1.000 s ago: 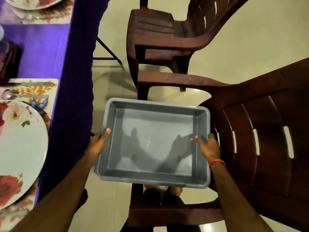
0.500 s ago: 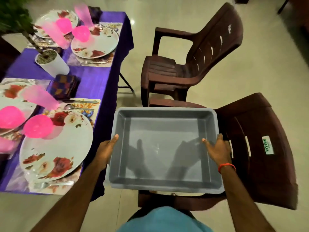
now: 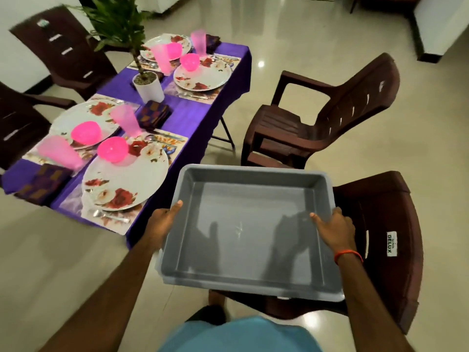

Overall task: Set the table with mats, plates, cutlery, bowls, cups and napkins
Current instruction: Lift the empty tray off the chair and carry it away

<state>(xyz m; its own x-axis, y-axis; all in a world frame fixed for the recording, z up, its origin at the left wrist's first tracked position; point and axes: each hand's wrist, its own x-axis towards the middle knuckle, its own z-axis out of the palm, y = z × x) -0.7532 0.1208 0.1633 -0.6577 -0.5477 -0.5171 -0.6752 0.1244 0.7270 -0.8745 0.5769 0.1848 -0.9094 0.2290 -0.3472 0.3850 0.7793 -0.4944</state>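
- Your left hand (image 3: 162, 224) and right hand (image 3: 335, 229) each have a grip clamped on the grey tub (image 3: 253, 171). They hold opposite side walls with thumbs hooked over the rim; the fingers underneath are hidden.
- The tub is held roughly level in front of your body and shows only its bare floor and shadows, with nothing inside.
- The table (image 3: 187, 115) lies ahead and to the left of the tub, so your left hand is the nearer one. Its long axis runs away from you toward the far left.
- Four places look laid there. The nearest has a plate (image 3: 127, 179), a pink bowl (image 3: 113, 149), cutlery (image 3: 111, 217) and a mat (image 3: 175, 141), with a cup (image 3: 124, 120) and napkins (image 3: 153, 114) just beyond.
- The laying appears complete, so the next move probably concerns the tub alone.
- The brown chair (image 3: 380, 237) sits directly beneath and to the right of the tub. If you set it down there, lower both sides evenly.
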